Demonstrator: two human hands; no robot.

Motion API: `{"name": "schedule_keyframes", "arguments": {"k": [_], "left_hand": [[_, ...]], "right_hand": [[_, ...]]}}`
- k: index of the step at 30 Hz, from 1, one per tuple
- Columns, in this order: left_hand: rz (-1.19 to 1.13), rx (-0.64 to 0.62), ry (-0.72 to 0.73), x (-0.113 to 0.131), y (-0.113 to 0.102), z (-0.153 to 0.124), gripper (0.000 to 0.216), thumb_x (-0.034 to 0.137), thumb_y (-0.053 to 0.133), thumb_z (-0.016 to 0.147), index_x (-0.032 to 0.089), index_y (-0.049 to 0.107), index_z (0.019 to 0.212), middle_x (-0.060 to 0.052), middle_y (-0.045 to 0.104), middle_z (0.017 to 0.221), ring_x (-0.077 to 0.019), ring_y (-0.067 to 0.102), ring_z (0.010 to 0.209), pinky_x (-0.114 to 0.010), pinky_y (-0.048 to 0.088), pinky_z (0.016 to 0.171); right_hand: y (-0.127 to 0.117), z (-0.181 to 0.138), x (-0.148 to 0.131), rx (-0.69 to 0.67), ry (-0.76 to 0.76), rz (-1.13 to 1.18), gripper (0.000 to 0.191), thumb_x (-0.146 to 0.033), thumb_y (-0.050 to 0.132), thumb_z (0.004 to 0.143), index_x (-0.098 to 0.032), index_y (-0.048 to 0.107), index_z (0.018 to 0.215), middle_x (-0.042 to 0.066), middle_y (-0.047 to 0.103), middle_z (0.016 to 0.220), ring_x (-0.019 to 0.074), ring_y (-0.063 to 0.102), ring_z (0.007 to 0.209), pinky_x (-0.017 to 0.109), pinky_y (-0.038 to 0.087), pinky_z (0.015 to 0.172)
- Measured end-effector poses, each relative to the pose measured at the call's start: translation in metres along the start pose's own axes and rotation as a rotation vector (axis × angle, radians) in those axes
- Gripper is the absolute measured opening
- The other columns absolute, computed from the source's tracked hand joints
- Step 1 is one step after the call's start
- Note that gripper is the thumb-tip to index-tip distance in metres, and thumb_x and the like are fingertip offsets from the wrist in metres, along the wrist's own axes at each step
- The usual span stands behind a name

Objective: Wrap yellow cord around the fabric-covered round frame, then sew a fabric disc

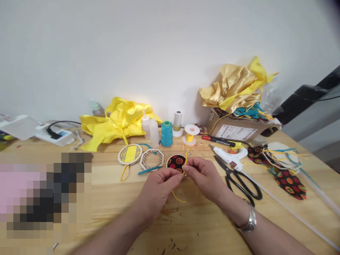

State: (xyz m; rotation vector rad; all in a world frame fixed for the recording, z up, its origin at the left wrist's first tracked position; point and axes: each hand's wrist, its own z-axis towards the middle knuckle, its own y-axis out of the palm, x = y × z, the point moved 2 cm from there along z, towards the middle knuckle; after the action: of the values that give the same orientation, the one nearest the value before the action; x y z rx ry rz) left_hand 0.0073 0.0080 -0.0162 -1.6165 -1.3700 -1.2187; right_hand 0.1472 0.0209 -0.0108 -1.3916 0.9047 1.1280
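Note:
Between my hands, above the wooden table, is a round ornament (175, 163) with a pale rim and dark fabric patterned in red and orange. My left hand (162, 184) pinches its lower edge between thumb and fingers. At its right side, the fingertips of my right hand (203, 175) are pinched together on a yellow cord (187, 155), whose end stands up above them. Another yellow strand hangs below my left fingers. Left of the ornament lie an octagonal wooden lattice frame (151, 159) and a round wooden frame (130, 154) with yellow fabric and a cord loop.
Black scissors (235, 173) and a white glue gun (231, 156) lie right of my hands. Behind stand a teal thread cone (166, 134), a yellow cord spool (190, 136) and squeeze bottles (154, 132). A cardboard box (236, 129) of fabric sits back right; yellow satin (117, 120) lies back left.

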Motion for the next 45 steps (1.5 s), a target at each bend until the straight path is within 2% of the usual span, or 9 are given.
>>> {"name": "schedule_keyframes", "arguments": {"k": [14,21,28,31,33,35,37,41,45], "left_hand": [[-0.039,0.051,-0.043,-0.002,-0.002,0.000,0.022,0.038,0.064,0.070,0.016,0.067,0.068,0.007,0.042,0.044,-0.0048,0.023,0.038,-0.019,0.014,0.038],[-0.050,0.053,-0.037,-0.006,-0.004,0.002,0.023,0.040,0.064,0.070,0.016,0.065,0.068,0.006,0.046,0.048,-0.0053,0.026,0.039,-0.020,0.015,0.038],[0.012,0.082,0.015,0.000,0.000,0.000,0.022,0.035,0.063,0.072,0.016,0.065,0.062,0.006,0.045,0.044,-0.0063,0.029,0.040,-0.020,0.019,0.040],[0.074,0.128,0.107,0.003,-0.001,0.001,0.018,0.033,0.061,0.073,0.018,0.068,0.066,0.002,0.059,0.059,-0.0101,0.045,0.050,-0.021,0.031,0.046],[0.161,0.179,0.225,0.005,-0.004,0.003,0.013,0.029,0.062,0.073,0.020,0.071,0.070,-0.001,0.064,0.076,-0.0153,0.055,0.069,-0.023,0.040,0.061],[0.260,0.226,0.368,0.006,-0.007,0.004,0.011,0.027,0.062,0.072,0.020,0.070,0.069,-0.004,0.062,0.092,-0.0197,0.055,0.090,-0.026,0.041,0.077],[0.358,0.256,0.455,0.007,-0.008,0.005,0.012,0.025,0.061,0.074,0.020,0.069,0.066,-0.005,0.058,0.095,-0.0219,0.052,0.100,-0.030,0.039,0.085],[0.481,0.275,0.549,0.005,-0.006,0.000,0.015,0.023,0.057,0.077,0.020,0.065,0.065,-0.007,0.054,0.106,-0.0234,0.048,0.110,-0.033,0.038,0.091],[0.505,0.225,0.588,-0.001,0.000,-0.006,0.013,0.020,0.057,0.077,0.020,0.062,0.064,-0.008,0.043,0.127,-0.0240,0.045,0.116,-0.036,0.034,0.098]], "right_hand": [[0.000,0.001,0.003,-0.129,0.069,0.060,0.015,-0.028,0.056,0.078,-0.015,0.059,0.072,-0.003,0.050,0.060,0.0067,0.039,0.051,0.018,0.034,0.047],[0.000,0.003,0.003,-0.065,0.051,0.028,0.008,-0.020,0.059,0.072,-0.015,0.059,0.066,-0.003,0.053,0.058,0.0076,0.042,0.052,0.019,0.035,0.048],[-0.002,0.004,0.003,-0.069,0.012,-0.077,0.010,-0.018,0.055,0.074,-0.015,0.058,0.065,-0.003,0.054,0.059,0.0090,0.046,0.057,0.021,0.038,0.055],[-0.004,0.005,0.000,-0.054,-0.033,-0.123,0.011,-0.017,0.054,0.076,-0.015,0.058,0.066,-0.002,0.056,0.061,0.0097,0.048,0.058,0.022,0.038,0.057],[-0.006,0.005,-0.001,-0.038,-0.054,-0.142,0.011,-0.017,0.053,0.076,-0.015,0.059,0.066,-0.002,0.058,0.062,0.0101,0.050,0.059,0.022,0.039,0.058],[-0.006,0.005,-0.001,-0.019,-0.069,-0.168,0.011,-0.015,0.053,0.076,-0.016,0.059,0.066,-0.001,0.059,0.062,0.0104,0.051,0.060,0.022,0.040,0.059],[-0.007,0.005,-0.001,0.008,-0.099,-0.217,0.011,-0.013,0.053,0.076,-0.016,0.060,0.067,-0.001,0.059,0.063,0.0109,0.051,0.060,0.022,0.040,0.059],[-0.006,0.004,0.000,0.054,-0.129,-0.272,0.012,-0.014,0.053,0.077,-0.016,0.061,0.069,-0.001,0.060,0.063,0.0114,0.051,0.060,0.023,0.039,0.059],[-0.006,0.006,0.003,0.062,-0.061,-0.124,0.012,-0.018,0.053,0.077,-0.016,0.059,0.067,-0.001,0.059,0.063,0.0112,0.051,0.059,0.023,0.039,0.058]]}}
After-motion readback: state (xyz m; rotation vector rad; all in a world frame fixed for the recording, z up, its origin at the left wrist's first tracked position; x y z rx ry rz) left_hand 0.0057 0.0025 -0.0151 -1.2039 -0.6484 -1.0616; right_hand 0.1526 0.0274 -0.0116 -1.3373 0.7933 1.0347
